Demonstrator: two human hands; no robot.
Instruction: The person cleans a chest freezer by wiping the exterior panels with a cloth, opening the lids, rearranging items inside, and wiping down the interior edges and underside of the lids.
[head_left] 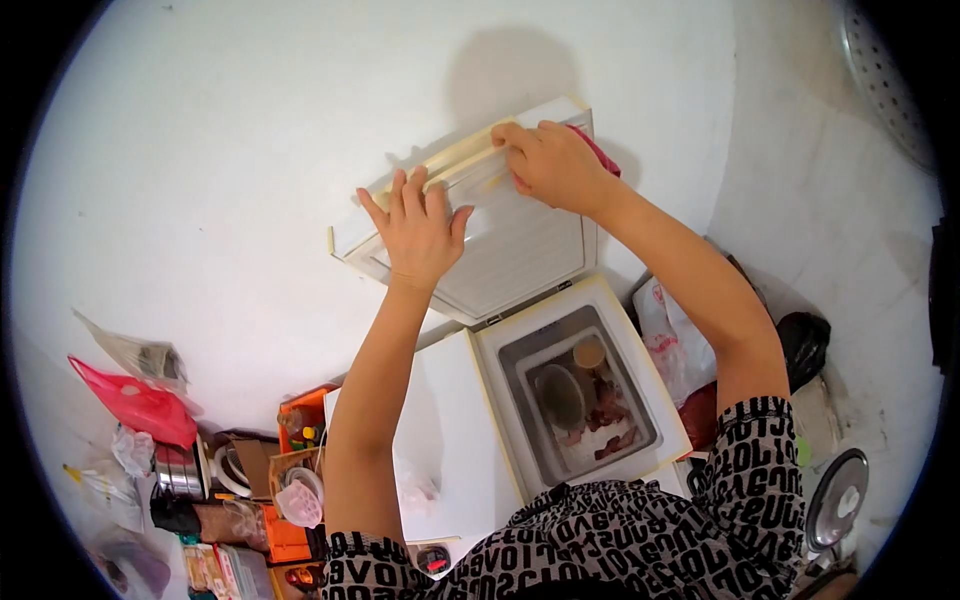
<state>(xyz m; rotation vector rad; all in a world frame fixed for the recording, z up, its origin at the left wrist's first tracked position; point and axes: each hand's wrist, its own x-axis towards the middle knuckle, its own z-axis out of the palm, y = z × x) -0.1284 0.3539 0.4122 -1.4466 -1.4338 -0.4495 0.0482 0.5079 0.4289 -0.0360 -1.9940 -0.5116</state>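
A chest freezer's white lid point(520, 250) stands raised against the wall, hinged behind the open compartment. My left hand point(418, 225) lies on the lid's upper edge at its left part, fingers spread. Farther right along the same edge, my right hand point(555, 165) has its fingers curled, with a red cloth point(597, 150) showing behind it; part of the cloth is hidden by the hand. Inside the freezer compartment point(508, 370) are a round dark item point(560, 397), a tan round item point(588, 352) and some reddish pieces point(607, 405) with frost.
Left of the compartment is a closed white freezer top point(440, 430). A pink bag point(135, 400), a metal pot point(180, 472) and orange crates point(288, 535) crowd the lower left. White point(670, 335) and black bags point(803, 345) and a pot lid point(838, 498) are at the right.
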